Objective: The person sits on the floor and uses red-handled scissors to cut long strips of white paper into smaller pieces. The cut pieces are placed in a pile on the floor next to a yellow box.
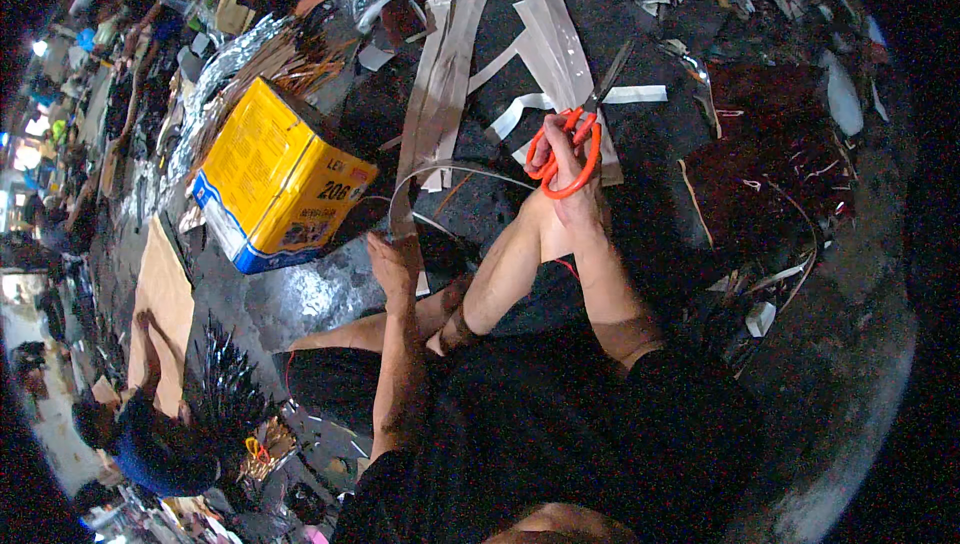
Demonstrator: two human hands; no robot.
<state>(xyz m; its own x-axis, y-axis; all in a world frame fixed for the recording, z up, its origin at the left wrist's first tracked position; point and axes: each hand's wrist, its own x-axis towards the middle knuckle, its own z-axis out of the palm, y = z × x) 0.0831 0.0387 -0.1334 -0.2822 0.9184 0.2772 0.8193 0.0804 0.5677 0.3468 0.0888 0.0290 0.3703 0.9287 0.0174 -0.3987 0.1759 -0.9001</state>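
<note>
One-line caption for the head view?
Right hand grips orange scissors; left hand holds a metallic strip beside a yellow tin.

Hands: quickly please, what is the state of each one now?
Left hand: closed, pinching the end of a long silver strip.
Right hand: closed, fingers through the handles of orange scissors.

A floor-level craft workshop. Cut silver strips lie on the dark floor at 12 o'clock. Offcuts and scraps litter 3 o'clock. A yellow tin stands at 10 o'clock, cardboard at 9 o'clock.
</note>
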